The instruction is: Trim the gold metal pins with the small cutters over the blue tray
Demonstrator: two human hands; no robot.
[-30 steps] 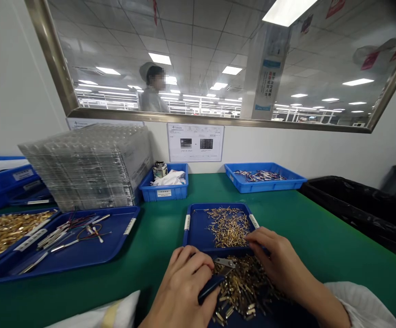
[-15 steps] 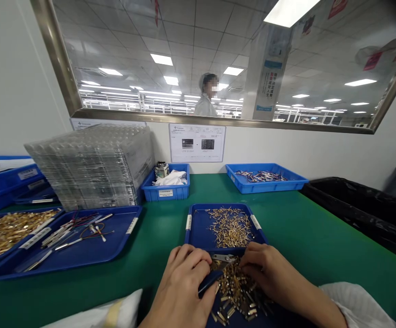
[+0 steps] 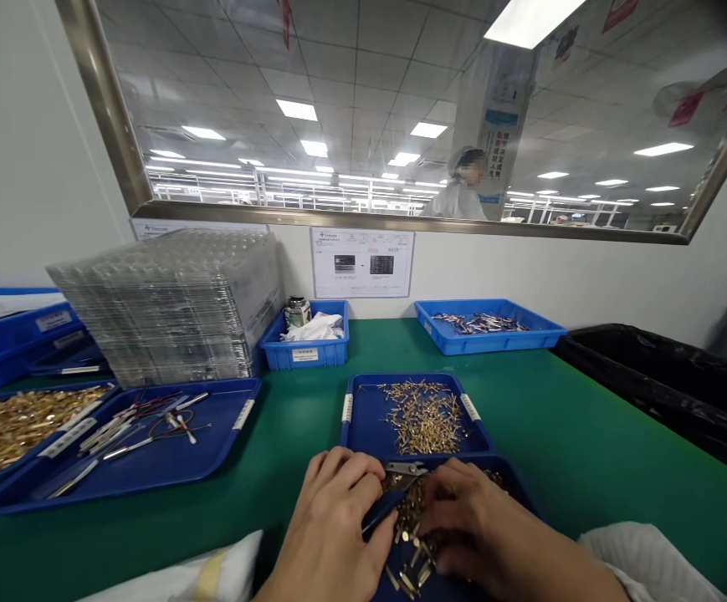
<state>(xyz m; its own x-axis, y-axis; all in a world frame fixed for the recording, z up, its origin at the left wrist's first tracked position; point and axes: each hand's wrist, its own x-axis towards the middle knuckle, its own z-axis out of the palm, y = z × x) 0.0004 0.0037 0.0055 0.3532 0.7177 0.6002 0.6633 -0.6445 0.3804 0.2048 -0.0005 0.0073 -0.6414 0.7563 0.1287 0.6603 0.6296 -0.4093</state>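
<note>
My left hand (image 3: pixel 341 518) is closed around a pair of cutting pliers (image 3: pixel 383 512) with dark blue handles. Their silver jaws point up and to the right, over the near blue tray (image 3: pixel 519 485). In that tray lie small brass-coloured metal parts (image 3: pixel 410 577), partly covered by my hands. My right hand (image 3: pixel 476 527) hangs low over these parts, fingers bent and slightly blurred, with a gap between thumb and fingers. Nothing held shows in it. Just beyond, a second blue tray (image 3: pixel 369 418) contains a heap of thin gold pins (image 3: pixel 426 418).
Left are a tray of wired parts (image 3: pixel 212 451), a tray of gold pieces (image 3: pixel 24 426) and stacked clear plastic trays (image 3: pixel 175 309). At the back stand a blue bin (image 3: pixel 306 358) with a jar and white cloth, and a blue tray (image 3: pixel 494 341). A black-lined bin (image 3: pixel 664 385) is right.
My right hand has moved left and nearer to me across the metal parts, its thumb now apart from the fingers. My left hand stays with the pliers. A person behind the window has moved right.
</note>
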